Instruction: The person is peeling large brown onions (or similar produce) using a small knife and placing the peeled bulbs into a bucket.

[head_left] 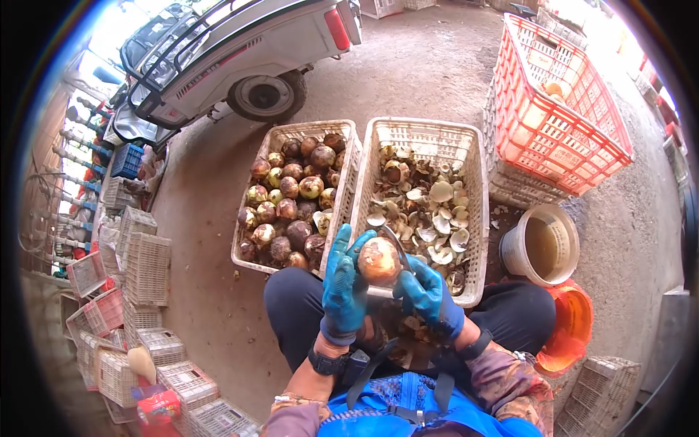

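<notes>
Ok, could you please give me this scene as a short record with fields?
left hand: blue glove, grips a round brown bulb
right hand: blue glove, holds a knife against the bulb
left basket: whole unpeeled bulbs
right basket: peelings and cut pieces
beside: red crate, bucket of murky liquid, orange bucket

One head-worn camera looks forward and steeply down over the seated person's dark-trousered lap [291, 309], with the blue-gloved left hand [344, 280] and right hand [429, 293] close beneath it and the grey concrete floor [204, 218] farther off. The edges are fisheye-curved and dark.
</notes>
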The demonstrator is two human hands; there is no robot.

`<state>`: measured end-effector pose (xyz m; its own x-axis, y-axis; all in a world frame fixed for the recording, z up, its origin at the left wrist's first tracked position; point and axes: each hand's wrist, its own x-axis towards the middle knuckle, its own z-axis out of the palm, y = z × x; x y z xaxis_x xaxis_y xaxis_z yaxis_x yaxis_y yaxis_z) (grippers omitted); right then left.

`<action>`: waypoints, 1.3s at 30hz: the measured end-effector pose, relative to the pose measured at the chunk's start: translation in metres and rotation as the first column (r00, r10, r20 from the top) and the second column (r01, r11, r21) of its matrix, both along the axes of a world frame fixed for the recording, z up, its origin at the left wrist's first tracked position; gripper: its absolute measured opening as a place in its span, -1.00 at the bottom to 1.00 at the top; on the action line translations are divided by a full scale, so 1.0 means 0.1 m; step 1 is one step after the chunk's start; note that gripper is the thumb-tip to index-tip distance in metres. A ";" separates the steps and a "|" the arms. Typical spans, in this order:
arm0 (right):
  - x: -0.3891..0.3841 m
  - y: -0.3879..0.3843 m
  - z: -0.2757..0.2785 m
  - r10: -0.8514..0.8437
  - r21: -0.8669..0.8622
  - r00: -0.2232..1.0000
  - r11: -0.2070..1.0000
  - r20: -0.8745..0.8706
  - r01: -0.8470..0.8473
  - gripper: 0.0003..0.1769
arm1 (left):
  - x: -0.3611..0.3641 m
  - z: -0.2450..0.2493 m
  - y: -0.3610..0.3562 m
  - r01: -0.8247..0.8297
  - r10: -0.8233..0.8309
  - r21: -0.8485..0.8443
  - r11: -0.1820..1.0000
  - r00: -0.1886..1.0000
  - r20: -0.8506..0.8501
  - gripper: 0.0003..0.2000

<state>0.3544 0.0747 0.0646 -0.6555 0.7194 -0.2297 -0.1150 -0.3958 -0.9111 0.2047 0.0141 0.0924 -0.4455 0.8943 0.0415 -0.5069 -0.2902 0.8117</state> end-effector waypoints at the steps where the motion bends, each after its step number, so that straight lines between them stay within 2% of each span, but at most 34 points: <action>1: -0.01 0.01 0.00 0.007 0.018 1.000 1.000 0.003 -0.007 -0.53 | 0.01 0.02 0.00 0.013 -0.013 -0.001 1.000 1.000 0.028 -0.47; 4: 0.01 0.03 -0.01 0.022 0.085 1.000 0.996 0.018 -0.023 -0.51 | -0.07 -0.04 -0.02 0.117 -0.123 -0.080 0.990 0.990 -0.066 -0.48; 5: 0.00 0.03 -0.01 0.023 0.105 1.000 0.994 0.018 -0.025 -0.50 | -0.07 -0.04 -0.03 0.140 -0.135 -0.071 0.988 0.988 0.079 -0.49; 9: 0.00 0.01 -0.15 -0.021 0.236 0.998 0.972 0.052 0.008 -0.50 | -0.15 -0.21 -0.03 0.192 -0.165 -0.056 0.980 0.936 0.312 -0.56; 10: 0.02 0.03 -0.15 -0.036 0.414 0.992 0.910 0.121 -0.017 -0.48 | -0.16 -0.25 -0.04 0.207 -0.172 -0.064 0.976 0.920 0.353 -0.57; 12: 0.05 0.09 -0.12 -0.105 0.712 0.964 0.694 0.244 -0.105 -0.45 | -0.15 -0.31 -0.03 0.229 -0.160 -0.100 0.968 0.875 0.458 -0.59; 14: 0.06 0.12 -0.05 -0.121 0.773 0.952 0.616 0.282 -0.151 -0.43 | -0.13 -0.37 -0.02 0.246 -0.113 -0.159 0.956 0.810 0.575 -0.60; 15: 0.06 0.12 -0.03 -0.129 0.799 0.945 0.576 0.300 -0.175 -0.42 | -0.13 -0.40 -0.01 0.202 -0.031 -0.221 0.954 0.801 0.597 -0.56; 18: 0.03 0.03 -0.10 -0.166 0.807 0.940 0.570 0.299 -0.156 -0.41 | -0.17 -0.40 0.03 0.205 -0.042 -0.219 0.954 0.813 0.580 -0.56; 19: 0.04 0.04 -0.09 -0.156 0.825 0.935 0.531 0.319 -0.193 -0.41 | -0.17 -0.44 0.03 0.204 -0.060 -0.190 0.960 0.817 0.574 -0.52; 21: 0.06 0.06 -0.02 -0.138 0.854 0.924 0.450 0.357 -0.263 -0.41 | -0.20 -0.55 0.04 0.169 -0.018 -0.206 0.964 0.812 0.584 -0.47; 24: 0.04 0.03 -0.05 -0.137 0.856 0.919 0.436 0.369 -0.278 -0.47 | -0.21 -0.60 0.03 0.119 0.064 -0.283 0.952 0.825 0.562 -0.43; 27: 0.05 0.00 0.00 -0.066 0.757 0.869 0.526 0.491 -0.388 -0.56 | -0.23 -0.57 0.03 0.123 0.060 -0.298 0.947 0.840 0.539 -0.44; 30: 0.05 0.01 -0.01 0.013 0.714 0.869 0.564 0.495 -0.415 -0.57 | -0.26 -0.57 0.01 0.135 0.057 -0.309 0.941 0.839 0.542 -0.46; 35: 0.04 0.03 -0.07 -0.012 0.735 0.864 0.532 0.503 -0.421 -0.60 | -0.27 -0.58 0.02 0.177 0.041 -0.299 0.938 0.798 0.601 -0.45; 39: 0.04 0.03 -0.06 -0.026 0.746 0.867 0.523 0.498 -0.412 -0.63 | -0.25 -0.64 0.03 0.058 0.125 -0.333 0.941 0.856 0.502 -0.46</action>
<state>0.3584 0.0779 0.0589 -0.8008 0.5889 0.1088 0.3183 0.5724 -0.7557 0.1796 0.0168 0.0283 -0.3512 0.7987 -0.4885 -0.8677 -0.0816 0.4904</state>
